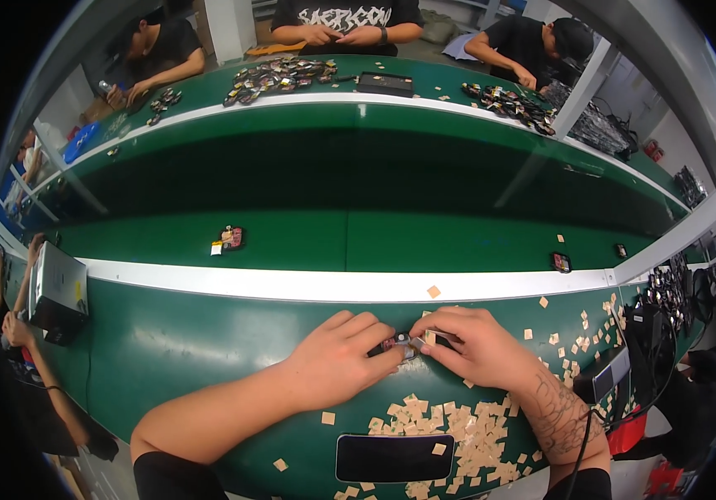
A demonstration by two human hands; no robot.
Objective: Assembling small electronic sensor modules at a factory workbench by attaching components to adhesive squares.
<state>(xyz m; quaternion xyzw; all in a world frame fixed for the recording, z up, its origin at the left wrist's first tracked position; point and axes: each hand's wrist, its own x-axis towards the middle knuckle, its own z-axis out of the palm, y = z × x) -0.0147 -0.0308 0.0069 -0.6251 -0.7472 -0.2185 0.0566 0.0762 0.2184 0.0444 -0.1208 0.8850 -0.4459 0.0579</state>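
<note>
Over the green table my left hand [337, 354] is closed on a small dark electronic device [393, 341] with a reddish board, pinched between thumb and fingers. My right hand [478, 346] meets it from the other side, thumb and forefinger together at a small tan square pad [430, 337] with something silvery beside it; fingers partly hide this piece. Loose tan square pads [474, 433] lie heaped below my right hand. A smartphone [393, 457] with a dark screen rests at the heap's left edge, one pad on top of it.
A white rail [333, 283] divides my table from a green belt [291, 242] carrying a few devices. To the right stand a grey box-shaped unit [603, 375], cables and piled devices [666, 296]. A metal-cased machine [58, 292] sits left. Several people work around the tables.
</note>
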